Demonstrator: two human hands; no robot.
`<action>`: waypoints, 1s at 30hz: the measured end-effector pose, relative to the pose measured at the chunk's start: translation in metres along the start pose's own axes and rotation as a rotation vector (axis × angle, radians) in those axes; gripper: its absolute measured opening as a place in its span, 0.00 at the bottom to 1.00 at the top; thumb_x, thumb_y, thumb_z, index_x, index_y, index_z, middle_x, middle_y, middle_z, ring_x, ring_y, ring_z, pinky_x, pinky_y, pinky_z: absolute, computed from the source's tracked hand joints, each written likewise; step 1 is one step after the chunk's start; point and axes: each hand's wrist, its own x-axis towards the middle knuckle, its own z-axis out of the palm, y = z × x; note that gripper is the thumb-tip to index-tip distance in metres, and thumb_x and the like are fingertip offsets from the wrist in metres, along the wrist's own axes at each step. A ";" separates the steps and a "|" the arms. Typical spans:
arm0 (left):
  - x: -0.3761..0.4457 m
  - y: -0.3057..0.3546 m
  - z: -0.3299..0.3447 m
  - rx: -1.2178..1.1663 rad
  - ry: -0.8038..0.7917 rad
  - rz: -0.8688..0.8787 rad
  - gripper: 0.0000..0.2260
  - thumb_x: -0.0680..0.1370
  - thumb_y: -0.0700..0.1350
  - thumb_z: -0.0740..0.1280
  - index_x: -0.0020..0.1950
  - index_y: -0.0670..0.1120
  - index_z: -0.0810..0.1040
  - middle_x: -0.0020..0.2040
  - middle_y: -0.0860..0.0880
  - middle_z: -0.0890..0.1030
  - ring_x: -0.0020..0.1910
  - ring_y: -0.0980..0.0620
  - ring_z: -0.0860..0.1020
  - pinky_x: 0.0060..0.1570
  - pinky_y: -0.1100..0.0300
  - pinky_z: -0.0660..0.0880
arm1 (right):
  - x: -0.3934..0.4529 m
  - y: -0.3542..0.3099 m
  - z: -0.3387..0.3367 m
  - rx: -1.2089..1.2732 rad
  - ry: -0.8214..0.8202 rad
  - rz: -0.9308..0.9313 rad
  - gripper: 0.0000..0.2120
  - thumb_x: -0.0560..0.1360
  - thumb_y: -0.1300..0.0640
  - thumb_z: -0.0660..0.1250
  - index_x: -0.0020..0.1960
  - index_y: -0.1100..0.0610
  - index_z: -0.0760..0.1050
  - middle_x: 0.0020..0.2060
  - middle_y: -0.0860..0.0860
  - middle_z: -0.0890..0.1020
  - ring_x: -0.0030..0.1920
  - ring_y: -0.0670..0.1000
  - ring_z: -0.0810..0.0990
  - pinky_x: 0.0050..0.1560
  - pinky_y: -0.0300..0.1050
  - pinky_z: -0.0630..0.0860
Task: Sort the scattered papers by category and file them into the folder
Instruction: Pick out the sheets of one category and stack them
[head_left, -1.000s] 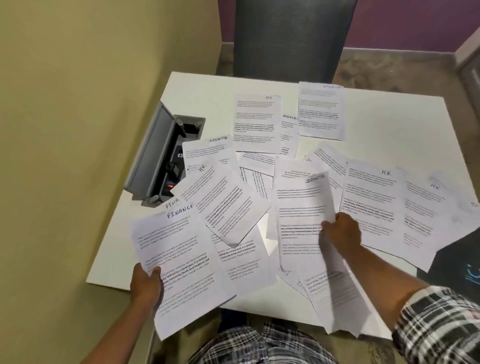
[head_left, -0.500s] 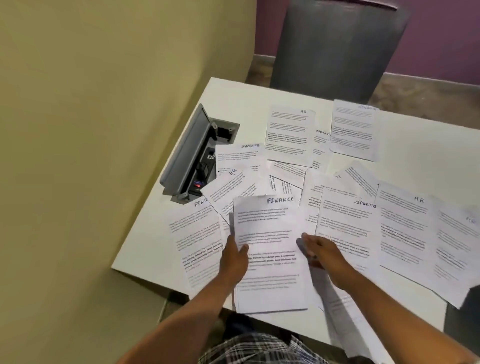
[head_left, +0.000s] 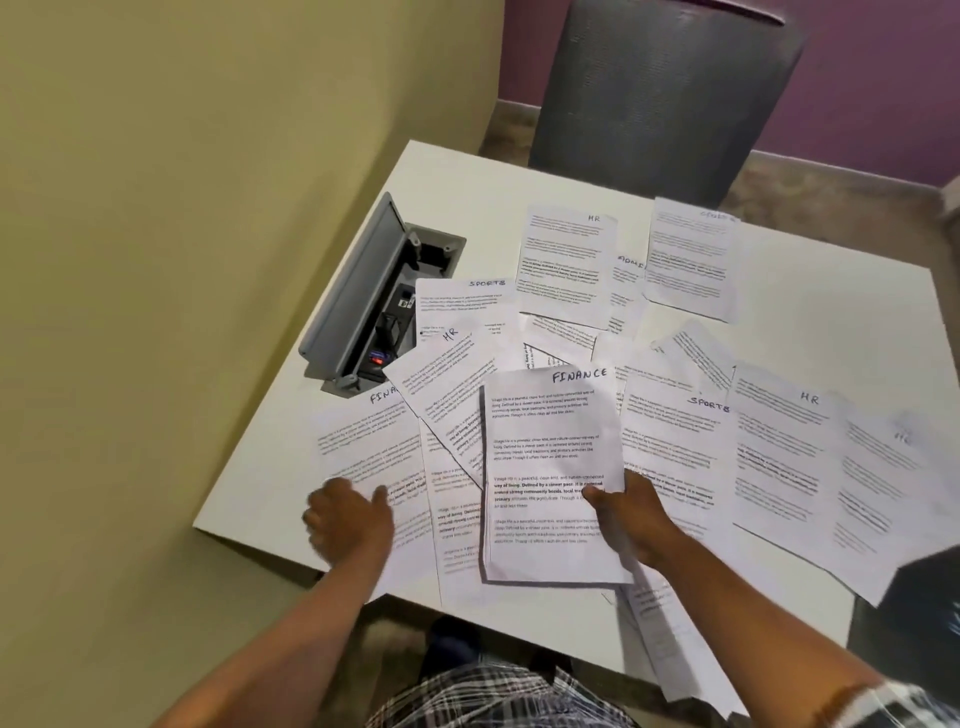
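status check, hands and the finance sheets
Right hand grips the top FINANCE sheet. Left hand open, blurred, over the second FINANCE sheet. HR sheet overlaps that second one.

A white tabletop (head_left: 831, 322) stands against an olive-yellow wall (head_left: 182, 234); a grey chair (head_left: 665, 93) sits beyond, before a purple wall (head_left: 883, 78).
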 end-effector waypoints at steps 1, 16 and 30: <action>0.007 -0.006 -0.003 0.053 -0.007 -0.107 0.30 0.71 0.61 0.73 0.63 0.42 0.71 0.62 0.40 0.73 0.60 0.38 0.72 0.56 0.41 0.74 | 0.003 0.000 -0.002 -0.011 0.022 0.005 0.10 0.76 0.68 0.71 0.57 0.64 0.81 0.49 0.60 0.86 0.42 0.55 0.85 0.41 0.44 0.82; 0.024 -0.012 -0.003 -0.298 -0.212 -0.240 0.34 0.65 0.43 0.82 0.61 0.44 0.64 0.60 0.40 0.73 0.55 0.38 0.77 0.51 0.46 0.78 | 0.012 0.017 -0.020 -0.126 0.089 0.021 0.05 0.76 0.66 0.72 0.44 0.61 0.77 0.29 0.55 0.78 0.31 0.53 0.75 0.34 0.46 0.74; -0.026 -0.006 -0.049 -0.440 -0.143 0.051 0.07 0.84 0.38 0.58 0.62 0.44 0.69 0.53 0.46 0.76 0.46 0.47 0.76 0.37 0.59 0.72 | 0.015 0.011 -0.047 -0.101 0.082 -0.046 0.05 0.77 0.62 0.72 0.52 0.56 0.82 0.43 0.55 0.86 0.42 0.56 0.83 0.44 0.48 0.79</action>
